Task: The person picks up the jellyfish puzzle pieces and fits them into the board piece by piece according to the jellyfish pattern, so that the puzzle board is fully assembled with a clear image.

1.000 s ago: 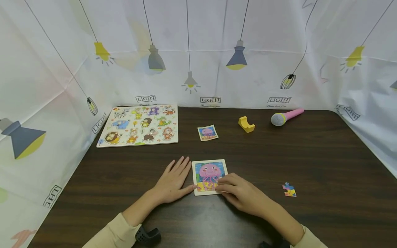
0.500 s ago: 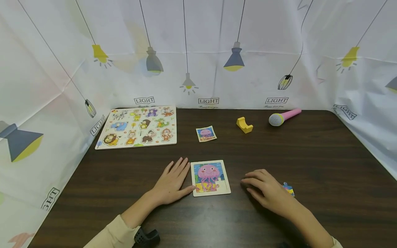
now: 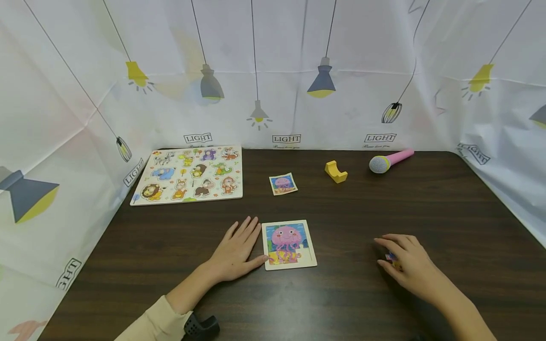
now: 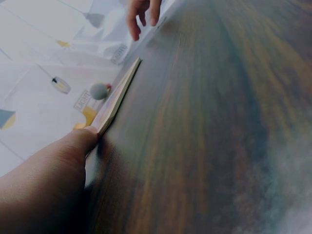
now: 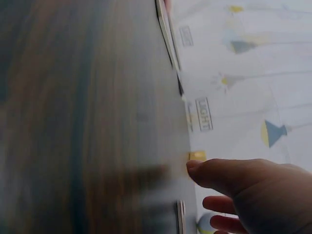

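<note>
A square jellyfish puzzle (image 3: pixel 286 237) lies on the table, with a bare gap at its lower right corner. My left hand (image 3: pixel 235 253) rests flat beside it, fingers spread. The left thumb touches the puzzle's edge, seen in the left wrist view against the pale board (image 4: pixel 117 100). Farther right, my right hand (image 3: pixel 411 263) reaches over a loose puzzle piece (image 3: pixel 393 258), which is partly hidden between thumb and fingers. Those fingers are loosely bent and spread apart, with no grip visible. The right thumb (image 5: pixel 219 175) shows stretched out in the right wrist view.
At the back left lies an animal puzzle board (image 3: pixel 187 175). A small jellyfish picture card (image 3: pixel 283 183), a yellow curved block (image 3: pixel 336 172) and a pink toy microphone (image 3: pixel 390 161) lie along the back. A white cloth with printed lamps (image 3: pixel 322 78) hangs behind the table.
My right hand has left the puzzle's lower right corner and moved right to the loose piece. The corner gap came into sight as it moved off. My left hand stays beside the puzzle.
</note>
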The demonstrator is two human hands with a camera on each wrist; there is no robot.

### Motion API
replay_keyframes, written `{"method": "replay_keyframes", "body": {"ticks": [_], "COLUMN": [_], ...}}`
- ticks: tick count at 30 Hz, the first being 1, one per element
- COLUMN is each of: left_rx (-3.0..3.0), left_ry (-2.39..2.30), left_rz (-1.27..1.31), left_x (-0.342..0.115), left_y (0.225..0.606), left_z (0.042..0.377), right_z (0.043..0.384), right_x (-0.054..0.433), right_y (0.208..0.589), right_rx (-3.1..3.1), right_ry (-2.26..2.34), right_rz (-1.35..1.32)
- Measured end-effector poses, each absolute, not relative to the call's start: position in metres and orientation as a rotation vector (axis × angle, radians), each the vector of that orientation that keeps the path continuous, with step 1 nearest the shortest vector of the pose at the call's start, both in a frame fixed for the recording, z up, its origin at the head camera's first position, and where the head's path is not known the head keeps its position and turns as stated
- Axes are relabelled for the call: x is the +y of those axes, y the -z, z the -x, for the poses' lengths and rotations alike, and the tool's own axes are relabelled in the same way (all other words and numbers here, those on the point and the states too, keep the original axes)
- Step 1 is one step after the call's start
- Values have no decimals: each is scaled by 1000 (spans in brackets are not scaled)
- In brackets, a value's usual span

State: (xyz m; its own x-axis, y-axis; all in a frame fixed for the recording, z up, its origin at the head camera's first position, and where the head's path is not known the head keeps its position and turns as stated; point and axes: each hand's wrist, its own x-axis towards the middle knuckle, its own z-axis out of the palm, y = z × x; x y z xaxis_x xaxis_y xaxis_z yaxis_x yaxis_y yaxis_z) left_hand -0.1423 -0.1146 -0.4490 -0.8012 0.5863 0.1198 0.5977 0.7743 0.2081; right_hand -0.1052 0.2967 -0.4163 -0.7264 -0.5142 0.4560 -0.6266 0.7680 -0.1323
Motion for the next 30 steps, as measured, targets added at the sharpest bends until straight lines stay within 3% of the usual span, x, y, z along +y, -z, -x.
{"method": "replay_keyframes", "body": {"ticks": [12,30], "left_rx": [-2918,-2939], "left_ry": [368,342], "left_rz": [965,954], "left_x": [-115,-114], "left_y": [449,448], "left_z": [142,142], "right_z": [95,95], "right_x": [317,317], "right_y": [422,422], "right_rx": [-2695,-2757], "right_ry": [-324,-522], "right_rz": [-656,-575]}}
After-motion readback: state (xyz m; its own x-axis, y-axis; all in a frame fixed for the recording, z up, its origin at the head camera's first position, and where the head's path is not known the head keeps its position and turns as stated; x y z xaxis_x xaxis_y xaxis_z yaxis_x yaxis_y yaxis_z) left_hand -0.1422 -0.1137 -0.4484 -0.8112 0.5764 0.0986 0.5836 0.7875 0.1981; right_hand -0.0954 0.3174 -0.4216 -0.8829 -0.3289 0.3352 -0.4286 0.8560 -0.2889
